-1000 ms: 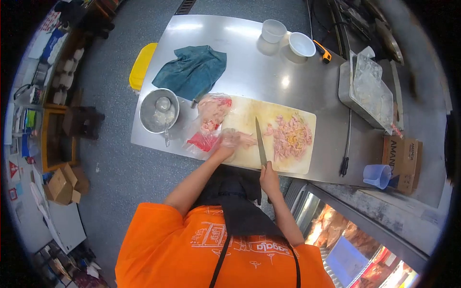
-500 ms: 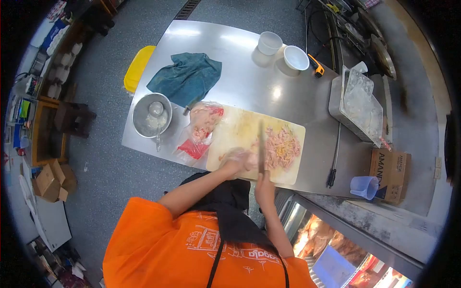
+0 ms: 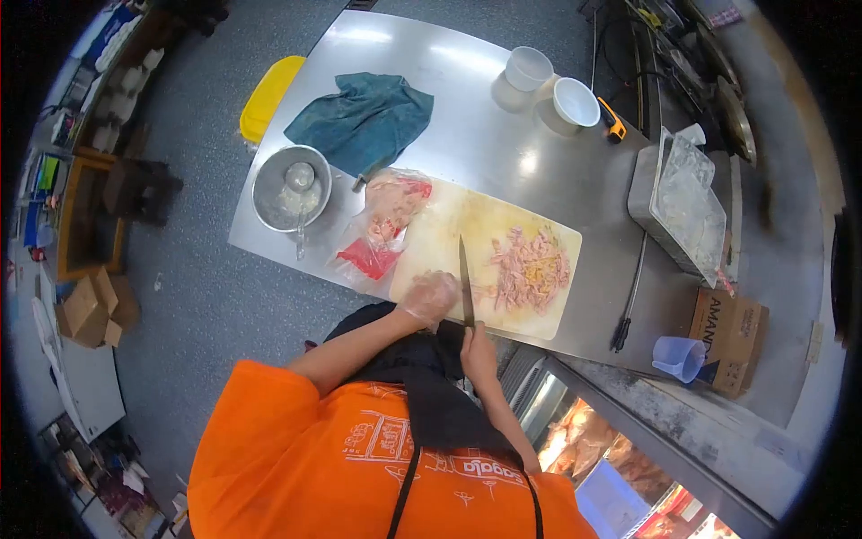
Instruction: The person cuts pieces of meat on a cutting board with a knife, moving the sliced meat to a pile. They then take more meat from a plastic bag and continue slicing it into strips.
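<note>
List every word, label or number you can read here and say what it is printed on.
"AMAN", cut off by the box's edge: on the side of the cardboard box at the right end of the steel table.
White lettering on the back of the orange shirt: seen upside down, too distorted to read.
Signs and packages at the left edge: too small and blurred to read.

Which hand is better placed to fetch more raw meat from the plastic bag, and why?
The left hand. It is gloved, holds no tool, and lies on the cutting board on the side of the plastic bag. The right hand grips the knife, farther from the bag.
</note>
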Demonstrator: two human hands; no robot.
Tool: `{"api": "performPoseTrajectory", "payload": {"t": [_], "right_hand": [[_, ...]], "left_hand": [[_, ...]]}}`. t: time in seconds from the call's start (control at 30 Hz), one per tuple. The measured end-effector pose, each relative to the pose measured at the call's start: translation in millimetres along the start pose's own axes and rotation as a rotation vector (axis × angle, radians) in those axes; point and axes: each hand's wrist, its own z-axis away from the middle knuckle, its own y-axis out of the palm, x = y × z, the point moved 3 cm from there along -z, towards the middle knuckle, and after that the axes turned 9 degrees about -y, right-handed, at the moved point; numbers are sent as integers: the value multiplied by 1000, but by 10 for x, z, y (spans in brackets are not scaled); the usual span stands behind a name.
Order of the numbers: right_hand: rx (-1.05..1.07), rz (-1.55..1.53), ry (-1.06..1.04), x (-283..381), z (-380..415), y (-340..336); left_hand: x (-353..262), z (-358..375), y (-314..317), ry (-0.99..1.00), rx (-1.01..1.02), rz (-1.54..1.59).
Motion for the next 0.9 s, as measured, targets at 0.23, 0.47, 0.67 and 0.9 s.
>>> {"api": "performPoseTrajectory", "payload": {"t": [0.23, 0.47, 0.67, 0.9], "right_hand": [[-83, 8, 125, -217, 158, 112], [27, 14, 34, 179, -696, 146], [5, 67, 0, 304, -913, 149], [161, 138, 16, 41, 32, 218]], "left_hand": [[103, 148, 344, 59, 67, 27], [128, 217, 253, 26, -117, 151], [189, 232, 363, -127, 67, 516], [430, 398, 139, -5, -116, 295]]}}
